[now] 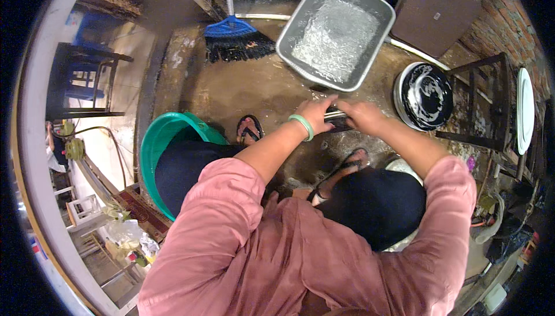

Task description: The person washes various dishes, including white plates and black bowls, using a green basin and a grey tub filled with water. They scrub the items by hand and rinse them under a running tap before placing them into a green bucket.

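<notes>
Both of my hands meet over the wet floor, just below a grey plastic basin (286, 43). My left hand (315, 114), with a pale green bangle at the wrist, grips one side of a small stack of dark dishes with light rims (338, 121). My right hand (360, 115) grips the other side. Fingers cover much of the stack, so its exact kind cannot be told. Clear, rippling water (342, 29) fills much of the basin. To the right stands a round black vessel with white suds (427, 95), pale on its outer side.
A green plastic tub (149, 164) is beside my left leg. A blue broom with black bristles (234, 34) leans near the basin. On the right are a dark wooden stool (498, 99) and a brown panel (438, 8). A white pipe (412, 49) runs behind the basin.
</notes>
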### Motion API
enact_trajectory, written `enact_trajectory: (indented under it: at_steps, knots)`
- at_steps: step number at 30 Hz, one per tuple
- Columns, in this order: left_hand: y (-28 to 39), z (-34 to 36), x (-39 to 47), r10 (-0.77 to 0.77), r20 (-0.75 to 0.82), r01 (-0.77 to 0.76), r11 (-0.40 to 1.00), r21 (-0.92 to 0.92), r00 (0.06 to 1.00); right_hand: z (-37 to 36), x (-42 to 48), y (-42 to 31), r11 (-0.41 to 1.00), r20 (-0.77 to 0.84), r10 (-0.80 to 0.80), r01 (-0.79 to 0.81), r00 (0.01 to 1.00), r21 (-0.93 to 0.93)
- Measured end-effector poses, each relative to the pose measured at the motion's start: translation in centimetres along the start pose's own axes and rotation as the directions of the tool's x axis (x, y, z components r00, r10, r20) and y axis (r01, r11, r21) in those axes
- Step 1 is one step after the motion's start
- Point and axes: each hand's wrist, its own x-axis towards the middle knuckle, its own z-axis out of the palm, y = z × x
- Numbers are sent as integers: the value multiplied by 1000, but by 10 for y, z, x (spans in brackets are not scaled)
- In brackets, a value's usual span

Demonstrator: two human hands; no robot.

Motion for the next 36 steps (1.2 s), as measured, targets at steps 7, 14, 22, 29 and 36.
enact_trajectory:
  at_steps: [7,14,22,29,36]
  knots:
    - [-61,-103,-17,-333,33,305,895,324,942,-1,141,14,767,88,-184,87,979,636]
    - [-85,-101,-18,-407,-114,420,840,343,906,105,200,237,238,97,851,-544,516,805]
    - [-84,-81,-19,-131,-293,268,825,498,947,-1,219,23,-34,363,-226,-379,904,925]
    - [-90,-75,-30,-174,-458,368,850,378,872,6,215,74,489,49,501,-330,864,808]
    - [-103,-63,-36,-58,-415,312,754,578,908,47,219,137,-55,305,508,-323,806,945]
